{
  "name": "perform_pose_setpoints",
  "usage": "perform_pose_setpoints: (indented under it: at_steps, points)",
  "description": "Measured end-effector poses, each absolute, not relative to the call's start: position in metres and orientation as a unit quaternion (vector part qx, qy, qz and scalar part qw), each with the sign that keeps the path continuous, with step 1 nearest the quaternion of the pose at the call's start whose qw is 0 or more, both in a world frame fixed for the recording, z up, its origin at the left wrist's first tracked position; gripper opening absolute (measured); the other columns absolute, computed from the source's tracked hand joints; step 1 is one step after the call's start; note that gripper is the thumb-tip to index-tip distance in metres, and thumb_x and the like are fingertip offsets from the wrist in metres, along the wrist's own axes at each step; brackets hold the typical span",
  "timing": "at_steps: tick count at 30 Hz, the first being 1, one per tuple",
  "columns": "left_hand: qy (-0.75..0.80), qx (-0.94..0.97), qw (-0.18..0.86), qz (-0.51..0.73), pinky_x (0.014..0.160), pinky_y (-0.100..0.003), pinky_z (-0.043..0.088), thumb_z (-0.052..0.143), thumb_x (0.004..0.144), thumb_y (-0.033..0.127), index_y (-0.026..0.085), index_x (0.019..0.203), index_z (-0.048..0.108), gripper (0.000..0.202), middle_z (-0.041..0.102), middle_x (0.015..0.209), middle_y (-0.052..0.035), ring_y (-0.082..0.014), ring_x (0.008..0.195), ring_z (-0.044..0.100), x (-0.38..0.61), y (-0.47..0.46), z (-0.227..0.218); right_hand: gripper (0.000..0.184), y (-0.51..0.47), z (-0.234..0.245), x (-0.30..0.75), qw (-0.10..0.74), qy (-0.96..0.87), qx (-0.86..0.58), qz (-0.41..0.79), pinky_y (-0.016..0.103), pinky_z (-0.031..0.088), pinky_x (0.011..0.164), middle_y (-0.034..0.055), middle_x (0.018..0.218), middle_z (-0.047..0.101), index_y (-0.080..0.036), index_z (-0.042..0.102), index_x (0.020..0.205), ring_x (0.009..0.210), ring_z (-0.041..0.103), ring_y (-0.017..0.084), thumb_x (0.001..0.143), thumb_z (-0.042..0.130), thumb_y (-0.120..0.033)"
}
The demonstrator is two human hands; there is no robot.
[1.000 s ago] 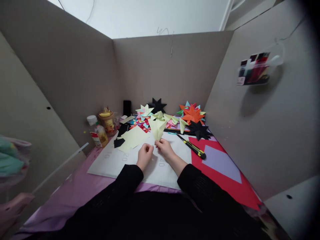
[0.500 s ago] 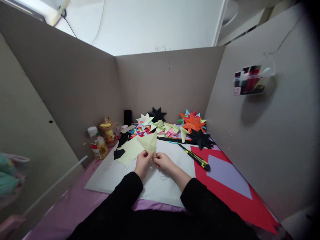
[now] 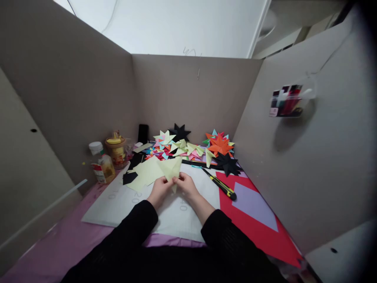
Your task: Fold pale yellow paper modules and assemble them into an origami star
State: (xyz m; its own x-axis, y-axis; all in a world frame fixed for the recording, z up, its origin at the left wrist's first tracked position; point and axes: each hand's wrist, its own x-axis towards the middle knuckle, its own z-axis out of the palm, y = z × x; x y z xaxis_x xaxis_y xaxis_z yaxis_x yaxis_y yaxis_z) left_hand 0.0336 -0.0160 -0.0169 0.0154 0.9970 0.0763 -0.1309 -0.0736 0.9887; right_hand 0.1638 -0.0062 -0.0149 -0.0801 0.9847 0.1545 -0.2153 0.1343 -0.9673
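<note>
Paper held; bottle contents amber.

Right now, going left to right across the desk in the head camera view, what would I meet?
White-capped bottle → yellow-lidded jar → upright black phone-like object → left hand → right hand → black-and-yellow utility knife → lavender sheet. Both hands pinch folded pale-yellow paper.

Soft, dim light, brightest on the white expanse beyond the far partition. A faint shadow lies between the left hand and right hand; a darker one falls below the slightly blurred holder at right. Wide-angle stretch splays the left partition; the right edge blackens.
</note>
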Motion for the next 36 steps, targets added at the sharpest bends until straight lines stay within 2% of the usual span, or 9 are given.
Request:
perform_pose_setpoints:
  at_steps: [5, 10, 13, 16, 20, 24, 28, 31, 36]
  points:
    - [0.441, 0.554, 0.520, 0.478, 0.050, -0.022, 0.035, 0.071, 0.064, 0.041, 0.009, 0.069, 0.065, 0.033, 0.062, 0.059, -0.0023, -0.0116, 0.052, 0.050, 0.042, -0.024, -0.015, 0.029, -0.007, -0.018, 0.159, 0.584, -0.378, -0.363, 0.619, 0.029, 0.045, 0.057, 0.0039, 0.057, 0.066, -0.011, 0.066, 0.067, 0.054, 0.058, 0.017, 0.049, 0.080, -0.028]
    - [0.452, 0.570, 0.526, 0.440, 0.046, -0.021, 0.031, 0.072, 0.062, 0.036, 0.010, 0.064, 0.063, 0.028, 0.057, 0.052, 0.0011, -0.0089, 0.046, 0.044, 0.044, -0.027, -0.012, 0.037, -0.001, -0.017, 0.162, 0.633, -0.300, -0.350, 0.622, 0.031, 0.048, 0.061, 0.0061, 0.072, 0.071, -0.013, 0.066, 0.077, 0.061, 0.061, 0.019, 0.047, 0.082, -0.027]
    - [0.442, 0.565, 0.532, 0.450, 0.046, -0.021, 0.032, 0.072, 0.062, 0.036, 0.010, 0.070, 0.065, 0.029, 0.060, 0.057, -0.0005, -0.0097, 0.047, 0.046, 0.044, -0.027, -0.010, 0.039, -0.001, -0.013, 0.165, 0.655, -0.284, -0.329, 0.618, 0.029, 0.048, 0.060, 0.0057, 0.079, 0.071, -0.015, 0.065, 0.083, 0.065, 0.062, 0.018, 0.051, 0.080, -0.032]
    - [0.454, 0.530, 0.509, 0.504, 0.049, -0.022, 0.035, 0.071, 0.064, 0.039, 0.009, 0.081, 0.067, 0.035, 0.064, 0.066, -0.0037, -0.0118, 0.052, 0.050, 0.040, -0.025, -0.010, 0.037, -0.006, -0.012, 0.165, 0.617, -0.354, -0.328, 0.622, 0.023, 0.043, 0.054, 0.0034, 0.081, 0.069, -0.017, 0.065, 0.089, 0.065, 0.061, 0.015, 0.058, 0.077, -0.035]
    - [0.476, 0.545, 0.458, 0.516, 0.050, -0.022, 0.035, 0.069, 0.066, 0.042, 0.009, 0.072, 0.066, 0.034, 0.062, 0.062, -0.0032, -0.0118, 0.052, 0.050, 0.035, -0.024, -0.014, 0.033, -0.010, -0.018, 0.160, 0.548, -0.404, -0.385, 0.624, 0.023, 0.039, 0.051, 0.0031, 0.064, 0.066, -0.013, 0.065, 0.072, 0.056, 0.057, 0.014, 0.051, 0.079, -0.034]
    - [0.486, 0.576, 0.420, 0.506, 0.047, -0.021, 0.031, 0.070, 0.065, 0.043, 0.011, 0.060, 0.065, 0.033, 0.057, 0.052, -0.0011, -0.0110, 0.048, 0.047, 0.037, -0.027, -0.013, 0.032, -0.007, -0.019, 0.161, 0.560, -0.379, -0.408, 0.613, 0.026, 0.041, 0.053, 0.0018, 0.054, 0.063, -0.012, 0.063, 0.064, 0.052, 0.054, 0.014, 0.046, 0.081, -0.032]
    - [0.457, 0.562, 0.435, 0.535, 0.059, -0.025, 0.042, 0.068, 0.068, 0.040, 0.012, 0.073, 0.072, 0.029, 0.069, 0.069, -0.0070, -0.0170, 0.063, 0.058, 0.035, -0.028, -0.005, 0.033, -0.005, -0.015, 0.168, 0.559, -0.361, -0.411, 0.623, 0.026, 0.041, 0.052, 0.0018, 0.054, 0.062, -0.013, 0.064, 0.066, 0.050, 0.053, 0.013, 0.047, 0.080, -0.034]
    - [0.453, 0.545, 0.455, 0.539, 0.067, -0.027, 0.044, 0.069, 0.068, 0.038, 0.013, 0.076, 0.073, 0.027, 0.071, 0.077, -0.0081, -0.0191, 0.070, 0.061, 0.033, -0.028, -0.002, 0.033, -0.005, -0.014, 0.171, 0.547, -0.358, -0.409, 0.636, 0.025, 0.039, 0.049, 0.0015, 0.051, 0.061, -0.012, 0.064, 0.065, 0.047, 0.051, 0.012, 0.046, 0.081, -0.033]
    - [0.475, 0.539, 0.454, 0.528, 0.057, -0.025, 0.041, 0.068, 0.068, 0.039, 0.012, 0.076, 0.072, 0.029, 0.068, 0.067, -0.0055, -0.0158, 0.060, 0.055, 0.032, -0.029, -0.003, 0.035, -0.005, -0.016, 0.169, 0.547, -0.360, -0.402, 0.640, 0.024, 0.037, 0.048, 0.0014, 0.052, 0.061, -0.012, 0.064, 0.066, 0.045, 0.049, 0.011, 0.045, 0.082, -0.034]
